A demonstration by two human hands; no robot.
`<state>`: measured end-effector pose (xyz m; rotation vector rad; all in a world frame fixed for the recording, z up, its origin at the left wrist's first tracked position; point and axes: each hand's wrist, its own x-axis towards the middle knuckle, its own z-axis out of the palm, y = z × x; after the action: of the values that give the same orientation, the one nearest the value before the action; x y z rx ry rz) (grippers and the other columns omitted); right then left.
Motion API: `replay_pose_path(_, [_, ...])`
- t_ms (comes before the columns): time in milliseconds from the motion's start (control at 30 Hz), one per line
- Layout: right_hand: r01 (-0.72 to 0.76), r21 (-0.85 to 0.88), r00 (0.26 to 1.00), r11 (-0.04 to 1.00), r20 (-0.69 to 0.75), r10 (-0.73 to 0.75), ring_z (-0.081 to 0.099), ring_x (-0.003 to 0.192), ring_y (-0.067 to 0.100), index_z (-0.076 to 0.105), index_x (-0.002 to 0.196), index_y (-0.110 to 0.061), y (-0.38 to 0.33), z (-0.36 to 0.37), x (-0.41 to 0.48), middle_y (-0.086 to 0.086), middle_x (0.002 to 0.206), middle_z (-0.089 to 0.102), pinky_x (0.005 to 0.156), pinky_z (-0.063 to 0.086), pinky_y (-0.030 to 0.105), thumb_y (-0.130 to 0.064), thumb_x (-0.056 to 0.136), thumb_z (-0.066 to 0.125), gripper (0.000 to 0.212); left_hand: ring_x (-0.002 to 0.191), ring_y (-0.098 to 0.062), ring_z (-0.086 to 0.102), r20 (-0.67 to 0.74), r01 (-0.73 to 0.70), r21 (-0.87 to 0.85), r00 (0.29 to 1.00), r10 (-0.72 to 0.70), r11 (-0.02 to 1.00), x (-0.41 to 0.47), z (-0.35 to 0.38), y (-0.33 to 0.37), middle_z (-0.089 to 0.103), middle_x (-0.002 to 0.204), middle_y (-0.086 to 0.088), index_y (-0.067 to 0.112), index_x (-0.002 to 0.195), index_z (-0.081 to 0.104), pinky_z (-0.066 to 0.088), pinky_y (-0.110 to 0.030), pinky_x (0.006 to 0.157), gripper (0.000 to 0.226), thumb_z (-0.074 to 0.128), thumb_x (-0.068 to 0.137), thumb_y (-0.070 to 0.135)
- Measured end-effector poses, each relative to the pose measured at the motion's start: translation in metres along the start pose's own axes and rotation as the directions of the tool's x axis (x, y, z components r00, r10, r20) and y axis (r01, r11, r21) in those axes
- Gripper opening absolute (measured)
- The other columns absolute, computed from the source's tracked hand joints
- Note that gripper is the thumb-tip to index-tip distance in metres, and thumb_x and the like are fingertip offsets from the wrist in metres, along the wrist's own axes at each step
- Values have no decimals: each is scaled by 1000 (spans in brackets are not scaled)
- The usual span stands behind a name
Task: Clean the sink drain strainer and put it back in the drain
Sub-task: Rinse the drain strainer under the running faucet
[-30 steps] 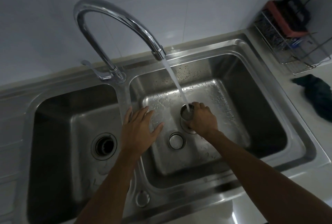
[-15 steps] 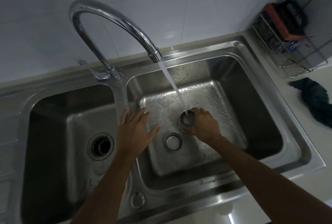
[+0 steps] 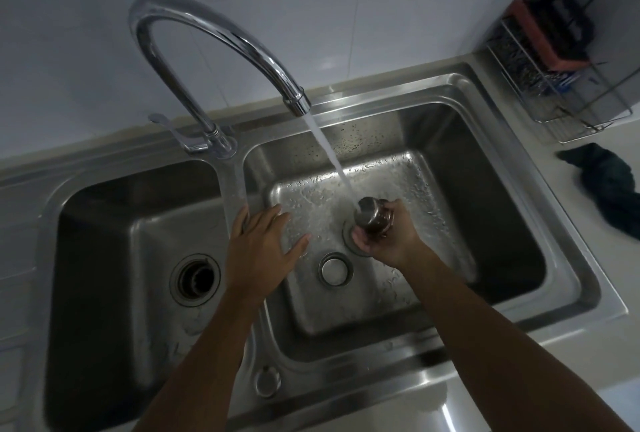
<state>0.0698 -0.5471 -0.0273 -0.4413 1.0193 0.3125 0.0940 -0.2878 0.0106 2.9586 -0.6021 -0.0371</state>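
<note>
Hands differed: the right hand [image 3: 384,241] gripped the strainer [image 3: 369,215], newly lifted off the drain [image 3: 347,235] and tipped under the stream [image 3: 329,154] at frame centre; the left hand [image 3: 259,248] lay flat, fingers spread. Rinsing looked under way, with refitting pending.

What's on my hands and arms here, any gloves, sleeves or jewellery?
Nothing shows. The left hand and right hand are bare, no gloves or rings visible. The left forearm and right forearm are bare to the frame's edge: no sleeve, watch or bracelet. Dim light could hide small details.
</note>
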Motion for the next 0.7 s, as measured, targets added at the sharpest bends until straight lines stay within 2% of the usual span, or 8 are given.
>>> replay_pose_path(133, [-47,129,999,990,9,46,56,99,27,59,124,1,6,5,2,22,117,56,67,58,40,-38,79,62,60,135,-14,56,7,-4,9,1000,4,1000,0,-1,0,61,146,2,23,135,65,16,-44,128,64,47,97,71])
replay_pose_path(300, [25,58,1000,998,14,-25,56,99,24,64,112,-1,2,5,-4,20,112,60,78,58,37,-33,80,66,46,133,-14,57,-12,-7,-16,1000,7,1000,-1,2,-2,62,144,2,23,133,66,19,-45,127,63,47,97,71])
replay_pose_path(367, [167,-158,985,973,-8,-170,67,95,21,63,112,-1,0,-1,-8,17,113,66,76,57,33,-31,79,74,46,131,-15,59,-25,-5,-24,1000,4,1000,-1,3,-2,63,143,2,23,132,67,21,-46,126,63,48,96,71])
replay_pose_path(400, [249,-403,952,881,-64,-299,70,91,22,61,113,-1,1,-6,-9,16,112,68,70,57,31,-32,76,80,52,130,-15,60,-33,-5,-26,999,4,1000,-1,4,-2,63,142,1,22,131,67,22,-47,125,62,49,96,71])
replay_pose_path(467, [256,-897,793,361,-19,-609,67,91,23,53,117,-5,7,-22,-11,12,112,64,66,53,28,-34,68,88,66,129,-16,61,-38,-9,-31,999,8,999,0,5,-3,64,141,1,22,129,68,23,-47,125,61,50,96,70])
replay_pose_path(533, [143,-980,719,-141,201,-666,61,103,32,46,124,-4,15,-38,-10,16,122,54,77,49,33,-30,71,85,70,128,-16,62,-35,-11,-32,999,10,999,0,5,-3,65,140,0,22,129,68,23,-47,125,61,50,95,70])
replay_pose_path(567, [92,-956,745,-279,252,-617,58,109,36,42,128,-3,20,-44,-9,19,127,50,82,49,38,-28,73,83,73,128,-16,62,-33,-9,-32,999,8,999,-1,4,-3,65,140,0,22,129,67,23,-47,125,62,49,95,71])
replay_pose_path(700, [-17,-916,847,-401,200,-493,58,114,40,34,130,-8,35,-58,-4,17,127,47,85,48,41,-28,75,80,75,130,-17,61,-26,-7,-40,1000,6,999,0,3,-1,64,142,0,22,131,67,23,-48,125,64,46,95,72])
